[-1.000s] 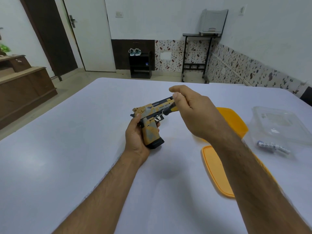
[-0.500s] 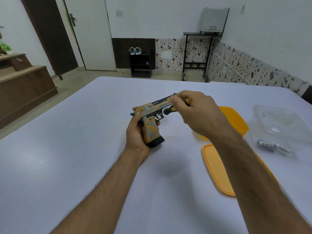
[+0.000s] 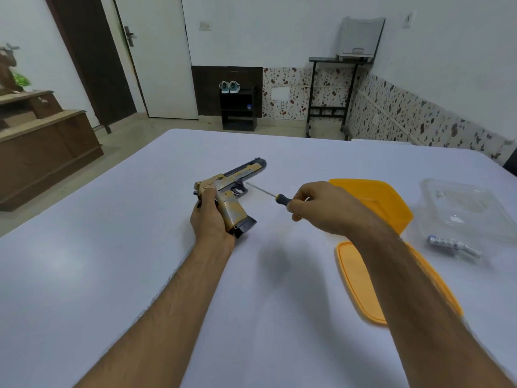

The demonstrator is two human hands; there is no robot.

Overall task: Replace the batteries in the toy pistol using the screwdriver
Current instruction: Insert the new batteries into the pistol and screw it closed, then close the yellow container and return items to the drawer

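White-walled room, patterned tile skirting along the right wall, white door point(image 3: 156, 51) beside a dark brown door at far left, small black shelf point(image 3: 238, 107) holding a pair of shoes against the back wall. Wide pale lavender-white table point(image 3: 112, 261) fills the lower view; its far edge runs just ahead of the work, its left edge slants down toward a brown wooden cabinet point(image 3: 47, 147) standing on the floor. Left hand point(image 3: 211, 217) grips the tan-and-black plastic toy pistol point(image 3: 232, 191) around the handle, fingers curled, butt low at the table, barrel pointing up and away to the right. Right hand point(image 3: 316, 204) holds the black-and-yellow-handled screwdriver point(image 3: 275, 196), fingers closed on the handle; thin metal shaft points left toward the pistol's trigger area, tip just short of it, not touching. Open bare tabletop lies to the left of the pistol and in front between both forearms. Right side is more crowded: an orange plastic container point(image 3: 391, 203) behind the right hand, a flat orange lid point(image 3: 361, 281) partly under the right forearm, a clear plastic tub point(image 3: 470, 208) near the right edge, and two loose cylindrical batteries point(image 3: 453, 244) lying just in front of that tub.
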